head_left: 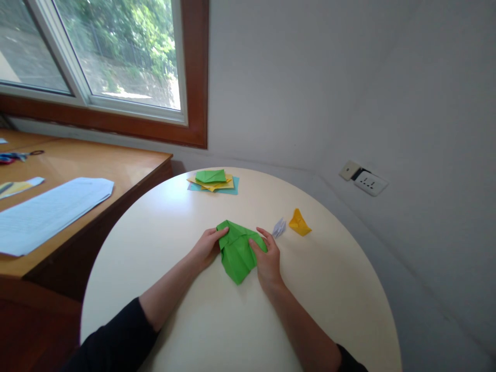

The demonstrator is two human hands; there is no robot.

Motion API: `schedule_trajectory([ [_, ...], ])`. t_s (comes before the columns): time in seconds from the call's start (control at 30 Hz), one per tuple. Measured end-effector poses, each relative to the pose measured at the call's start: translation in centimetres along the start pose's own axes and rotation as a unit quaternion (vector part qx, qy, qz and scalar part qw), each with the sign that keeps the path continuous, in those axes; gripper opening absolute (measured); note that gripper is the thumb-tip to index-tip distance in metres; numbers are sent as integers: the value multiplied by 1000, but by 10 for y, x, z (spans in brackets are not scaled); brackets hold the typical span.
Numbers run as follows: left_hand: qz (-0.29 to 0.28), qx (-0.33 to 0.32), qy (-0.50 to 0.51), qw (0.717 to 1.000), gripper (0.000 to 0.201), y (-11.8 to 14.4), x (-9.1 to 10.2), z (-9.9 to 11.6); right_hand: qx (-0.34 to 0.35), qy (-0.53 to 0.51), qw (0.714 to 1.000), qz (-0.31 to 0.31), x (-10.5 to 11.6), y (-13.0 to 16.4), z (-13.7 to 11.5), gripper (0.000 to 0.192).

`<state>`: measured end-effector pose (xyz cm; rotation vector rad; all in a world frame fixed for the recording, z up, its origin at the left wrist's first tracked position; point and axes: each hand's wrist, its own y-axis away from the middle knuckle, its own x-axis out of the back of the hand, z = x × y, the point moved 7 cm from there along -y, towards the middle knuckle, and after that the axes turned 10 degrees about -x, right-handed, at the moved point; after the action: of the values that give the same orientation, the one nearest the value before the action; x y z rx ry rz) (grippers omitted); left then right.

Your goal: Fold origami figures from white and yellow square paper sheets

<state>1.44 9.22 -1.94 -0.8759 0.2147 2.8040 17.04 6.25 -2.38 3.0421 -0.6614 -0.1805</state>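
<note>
evidently, below the frame's centre, creased green paper [238, 254] is pinched at opposite sides by the left hand [208, 249] and right hand [269, 262]; tearing might be caused by uneven pulling.

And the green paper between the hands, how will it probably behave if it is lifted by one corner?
The green paper is probably very light, since it looks thin. It would likely droop somewhat, although its folded layers may stiffen it. The visible creases suggest that it could bend or open along them.
</note>
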Motion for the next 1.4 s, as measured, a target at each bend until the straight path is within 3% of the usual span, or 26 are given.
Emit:
schedule_trajectory([
  [0.2,-22,19,0,1000,16,-2,2,-4,41,72,996,12,1,4,-11,41],
  [0.33,7,1,-19,1000,17,-3,5,-3,133,145,980,10,-2,10,-25,41],
  [0.57,61,-52,-16,997,26,-2,9,3,316,326,886,91,-9,36,-48,29],
  [0.73,70,-90,-15,993,30,0,10,6,390,379,838,51,-24,51,-56,24],
  [0.87,44,-97,-27,994,29,1,6,6,402,392,827,23,-30,54,-55,26],
  [1.07,20,-73,-17,997,34,3,0,3,355,417,836,-37,-36,48,-41,38],
  [1.4,-12,-24,19,999,43,5,-7,2,337,420,841,-56,-36,46,-36,40],
])
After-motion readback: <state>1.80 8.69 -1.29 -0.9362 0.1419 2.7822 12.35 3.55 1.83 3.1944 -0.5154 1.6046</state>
